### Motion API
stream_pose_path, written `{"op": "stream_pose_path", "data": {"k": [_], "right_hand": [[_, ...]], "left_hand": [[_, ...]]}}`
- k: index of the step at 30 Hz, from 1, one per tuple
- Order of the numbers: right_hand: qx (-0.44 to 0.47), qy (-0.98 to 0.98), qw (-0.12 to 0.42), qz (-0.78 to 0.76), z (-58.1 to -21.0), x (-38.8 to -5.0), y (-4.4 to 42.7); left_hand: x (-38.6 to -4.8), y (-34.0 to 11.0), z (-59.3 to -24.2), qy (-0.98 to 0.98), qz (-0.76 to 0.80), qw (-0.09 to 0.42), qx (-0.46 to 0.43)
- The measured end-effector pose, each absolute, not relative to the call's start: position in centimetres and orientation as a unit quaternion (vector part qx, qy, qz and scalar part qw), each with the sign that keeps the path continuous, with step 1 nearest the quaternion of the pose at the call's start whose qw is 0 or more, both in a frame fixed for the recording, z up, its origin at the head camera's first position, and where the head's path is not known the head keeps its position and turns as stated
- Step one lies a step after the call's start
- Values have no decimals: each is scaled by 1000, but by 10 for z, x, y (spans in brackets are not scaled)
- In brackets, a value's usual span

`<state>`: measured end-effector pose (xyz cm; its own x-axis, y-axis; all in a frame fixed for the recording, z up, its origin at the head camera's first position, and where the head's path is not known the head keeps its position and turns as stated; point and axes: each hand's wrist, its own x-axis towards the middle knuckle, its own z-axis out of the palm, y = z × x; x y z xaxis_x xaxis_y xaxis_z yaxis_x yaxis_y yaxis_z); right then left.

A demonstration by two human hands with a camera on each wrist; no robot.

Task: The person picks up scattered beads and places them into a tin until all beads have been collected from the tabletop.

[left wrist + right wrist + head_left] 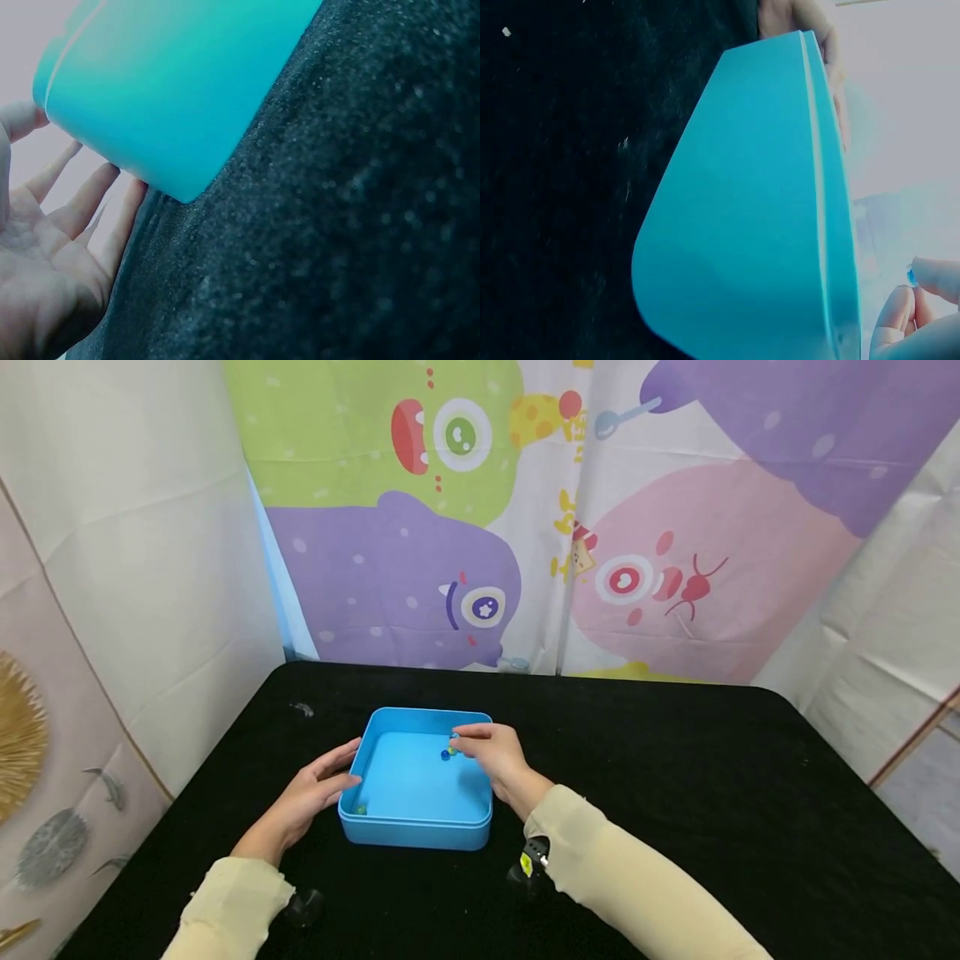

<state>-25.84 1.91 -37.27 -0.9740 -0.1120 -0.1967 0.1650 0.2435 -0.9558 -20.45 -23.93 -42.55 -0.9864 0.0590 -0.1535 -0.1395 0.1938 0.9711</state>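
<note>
A light blue rectangular box (pixel 416 833) without a lid stands on the black table. Inside, near its right side, lie a dark blue marble (pixel 445 755) and a yellowish one beside it; a greenish marble (pixel 361 810) sits in the near left corner. My right hand (pixel 495 760) reaches over the right rim, and its thumb and finger pinch a small blue marble (pixel 911 276), mostly covered by the fingertips. At the left wall my left hand (pixel 309 793) rests with extended fingers (pixel 94 191) against the outside of the box, the thumb at the rim.
Black cloth (pixel 675 793) covers the table around the box. A small clear scrap (pixel 302 709) lies at the far left. Behind the table hangs a cartoon-printed curtain (pixel 420 568), with pale curtains at both sides.
</note>
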Motion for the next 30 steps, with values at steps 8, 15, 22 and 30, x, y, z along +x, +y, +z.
{"op": "stream_pose_path", "data": {"k": [8, 15, 22, 30], "right_hand": [[9, 779, 113, -616, -371, -253, 5], [1, 775, 112, -622, -371, -251, -4], [4, 776, 109, -621, -371, -253, -2], [8, 776, 107, -622, -370, -254, 7]], "left_hand": [[-204, -240, -427, 767, 637, 76, -27], [-204, -240, -426, 764, 640, 76, -28], [-205, -240, -426, 765, 639, 76, -29], [-205, -239, -426, 765, 639, 75, -29]]}}
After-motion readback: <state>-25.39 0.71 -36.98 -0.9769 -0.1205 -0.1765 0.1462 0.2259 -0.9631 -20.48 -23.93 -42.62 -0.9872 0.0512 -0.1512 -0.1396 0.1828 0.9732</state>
